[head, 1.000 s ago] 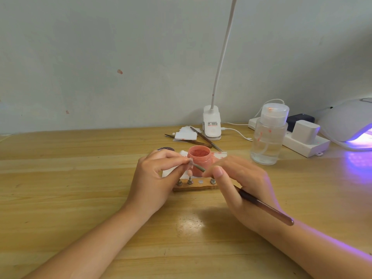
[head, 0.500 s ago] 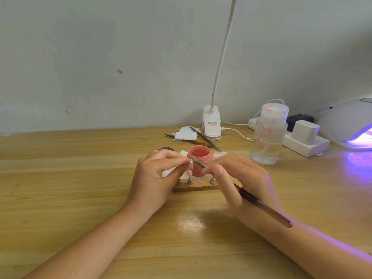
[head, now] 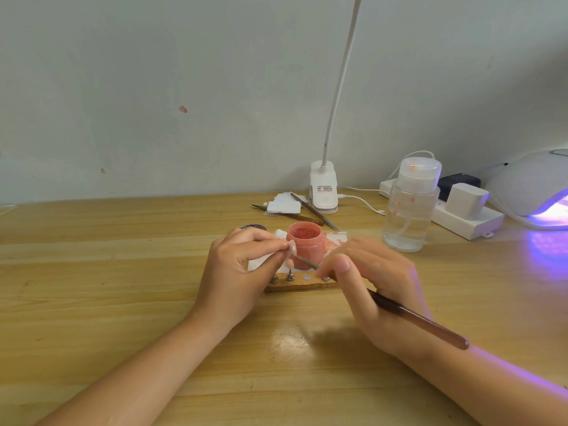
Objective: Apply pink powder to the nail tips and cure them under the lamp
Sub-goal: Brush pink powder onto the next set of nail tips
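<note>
Dusting stage, nowhere near done. Left hand [head: 236,272] pinching nail tip [head: 291,248] beside open powder jar [head: 305,245], mid-table. Right hand [head: 378,290] gripping brush [head: 415,319], bristles at tip. Wooden stand [head: 295,283] pegs look mostly bare. Curing lamp [head: 534,192] glowing, right edge, waiting.

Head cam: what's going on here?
A person is powdering a nail tip. The left hand pinches the tip in front of the open pink powder jar; the right hand holds a brush whose end reaches the tip. The curing lamp glows purple at far right.
</note>
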{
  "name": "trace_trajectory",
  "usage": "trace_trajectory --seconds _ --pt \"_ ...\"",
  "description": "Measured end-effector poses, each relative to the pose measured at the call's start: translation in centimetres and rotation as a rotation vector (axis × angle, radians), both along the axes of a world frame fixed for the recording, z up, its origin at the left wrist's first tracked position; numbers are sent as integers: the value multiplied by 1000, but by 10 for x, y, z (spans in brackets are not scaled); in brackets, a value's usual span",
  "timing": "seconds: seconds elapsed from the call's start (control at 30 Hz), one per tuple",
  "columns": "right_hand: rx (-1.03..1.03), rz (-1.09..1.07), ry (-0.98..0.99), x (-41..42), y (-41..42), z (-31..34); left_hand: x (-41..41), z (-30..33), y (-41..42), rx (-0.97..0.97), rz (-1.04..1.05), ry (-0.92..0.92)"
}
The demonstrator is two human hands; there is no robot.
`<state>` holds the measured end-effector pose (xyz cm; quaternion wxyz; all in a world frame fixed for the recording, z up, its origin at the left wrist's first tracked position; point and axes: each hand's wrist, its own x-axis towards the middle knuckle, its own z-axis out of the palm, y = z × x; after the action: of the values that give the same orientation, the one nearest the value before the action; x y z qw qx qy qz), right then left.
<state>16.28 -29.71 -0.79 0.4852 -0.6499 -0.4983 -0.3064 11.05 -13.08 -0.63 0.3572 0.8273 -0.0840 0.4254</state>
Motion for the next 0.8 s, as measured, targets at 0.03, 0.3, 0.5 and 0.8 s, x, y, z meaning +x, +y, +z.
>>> trace_trajectory --seconds 0.03,0.3,0.5,0.8 --pt "2 -6 -3 0 0 0 0 0 0 2 3 -1" --pt "1 -19 -12 0 0 0 -2 0 0 -10 36 35" --pt "-3 -31 7 0 0 -1 -3 2 -1 -19 41 45" --pt "29 -43 46 0 1 -1 -4 2 -1 -36 25 47"
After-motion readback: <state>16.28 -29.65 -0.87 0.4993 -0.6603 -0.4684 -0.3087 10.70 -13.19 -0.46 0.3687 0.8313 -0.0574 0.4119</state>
